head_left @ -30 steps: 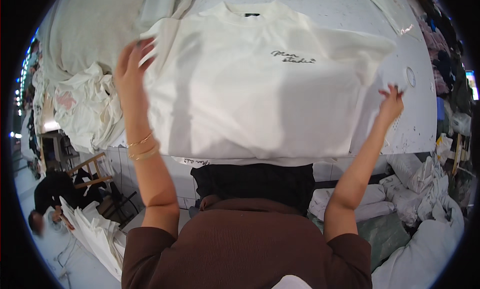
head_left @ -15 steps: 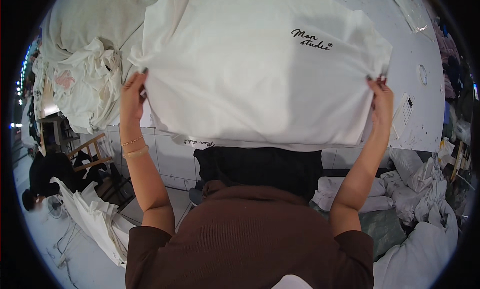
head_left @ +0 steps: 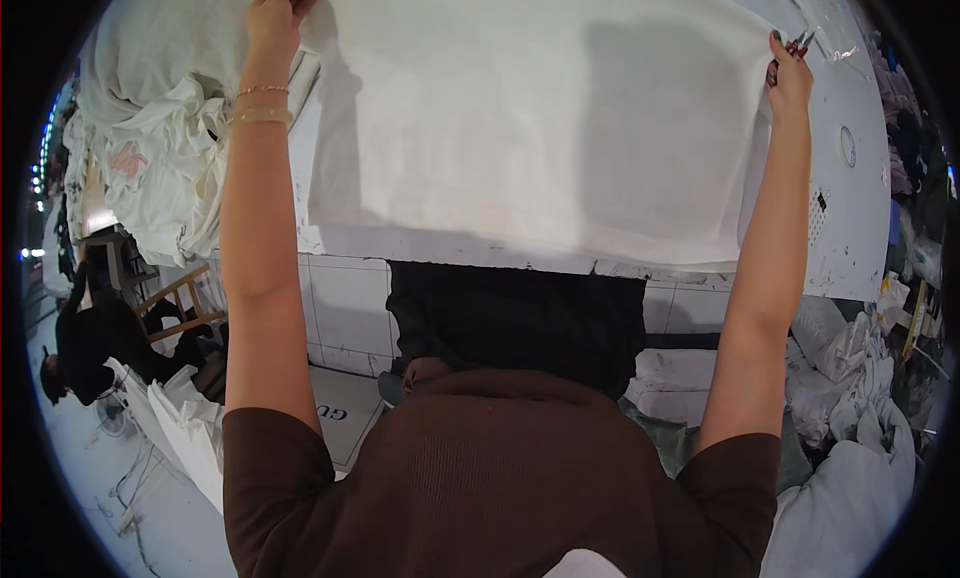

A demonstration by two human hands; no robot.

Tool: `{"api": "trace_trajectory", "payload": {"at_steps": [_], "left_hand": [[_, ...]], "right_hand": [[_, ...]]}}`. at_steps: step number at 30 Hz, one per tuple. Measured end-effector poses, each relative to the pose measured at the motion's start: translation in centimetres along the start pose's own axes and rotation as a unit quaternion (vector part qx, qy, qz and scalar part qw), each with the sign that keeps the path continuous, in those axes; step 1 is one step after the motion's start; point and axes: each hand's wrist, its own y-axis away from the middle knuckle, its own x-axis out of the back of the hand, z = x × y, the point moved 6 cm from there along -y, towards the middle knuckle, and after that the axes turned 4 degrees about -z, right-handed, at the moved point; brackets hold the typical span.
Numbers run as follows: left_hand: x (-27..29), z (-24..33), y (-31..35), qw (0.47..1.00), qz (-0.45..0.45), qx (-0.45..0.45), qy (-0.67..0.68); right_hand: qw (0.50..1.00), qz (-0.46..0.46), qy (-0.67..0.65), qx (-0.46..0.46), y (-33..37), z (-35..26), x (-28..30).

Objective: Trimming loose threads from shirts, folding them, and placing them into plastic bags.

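A white T-shirt (head_left: 470, 128) is spread over the white table, one long edge lying near the table's front edge. At its far left, my left hand (head_left: 278, 18) is closed in a pinch on the fabric, with a bracelet and a bangle on the wrist. My right hand (head_left: 791, 73) grips the cloth at the right side, further down than the left. Small pointed metal thread snips (head_left: 806, 42) seem to stick out of the right hand's fingers. Both arms are stretched out. The shirt's far part runs out of view, and no lettering shows on it.
Crumpled white garments (head_left: 165, 163) lie at the left of the table (head_left: 840, 228). A clear plastic bag (head_left: 820, 18) is at the far right. White bundles (head_left: 850, 378) are piled below right. Another person in black (head_left: 95, 338) bends near a wooden chair (head_left: 180, 303) at the left.
Both hands have moved away from me, the left one furthest, carrying the T-shirt's held parts along. The shirt's lettering has gone out of sight. The person in black has shifted.
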Motion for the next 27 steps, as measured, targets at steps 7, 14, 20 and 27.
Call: {"api": "trace_trajectory", "payload": {"at_steps": [7,14,20,27], "left_hand": [[-1.8,-4.0,-0.4,0.962,-0.161,0.116,0.187],[2.8,4.0,5.7,0.924,-0.062,-0.021,-0.376],[7.9,3.4,20.5,0.854,-0.194,0.060,-0.479],[3.3,1.9,25.2,0.819,-0.220,0.013,-0.530]], "right_hand": [[1.000,-0.003,0.010,-0.016,-1.4,1.4,-0.6],[0.932,-0.128,0.263,0.215,2.7,-2.5,3.9],[0.905,-0.260,0.337,-0.004,20.5,0.1,15.4],[0.843,-0.255,0.474,0.022,24.3,-0.5,12.4]]}}
